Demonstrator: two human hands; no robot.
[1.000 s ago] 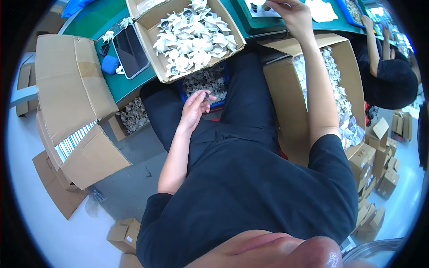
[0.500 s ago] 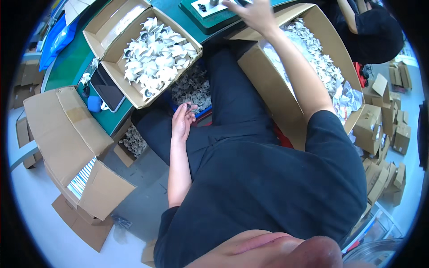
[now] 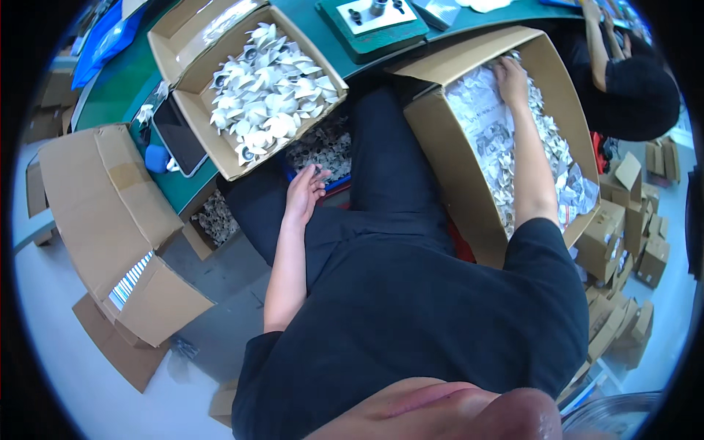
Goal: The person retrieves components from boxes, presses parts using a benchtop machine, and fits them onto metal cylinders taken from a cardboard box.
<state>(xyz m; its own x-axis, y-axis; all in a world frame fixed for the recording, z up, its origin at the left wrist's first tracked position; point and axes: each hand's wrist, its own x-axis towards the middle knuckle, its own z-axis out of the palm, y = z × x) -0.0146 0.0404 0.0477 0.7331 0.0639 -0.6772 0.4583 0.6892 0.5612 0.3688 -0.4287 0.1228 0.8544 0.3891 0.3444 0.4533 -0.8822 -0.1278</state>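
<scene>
My left hand (image 3: 303, 195) is over my lap with its fingers curled. A small dark round part (image 3: 317, 171) shows at its fingertips. My right hand (image 3: 512, 82) reaches into a large cardboard box (image 3: 460, 158) on the right, its fingertips down among white bladed pieces (image 3: 550, 139) that look like small fan impellers. Whether those fingers have closed on a piece is hidden. Crumpled clear plastic (image 3: 477, 110) lines that box beside the hand. In the open carton (image 3: 253, 163) at the left are more white impellers (image 3: 271, 92), heaped up.
On the green table (image 3: 110, 95) stand a green press-like fixture with a white plate (image 3: 375, 16) and a dark tablet (image 3: 178, 138). A blue bin (image 3: 323, 154) of small parts sits below the table edge. A tall carton (image 3: 110, 191) stands left; another person (image 3: 634, 88) works at far right.
My right hand has left the fixture on the table and dropped into the right-hand box. My left hand stays over my lap. The view has shifted slightly.
</scene>
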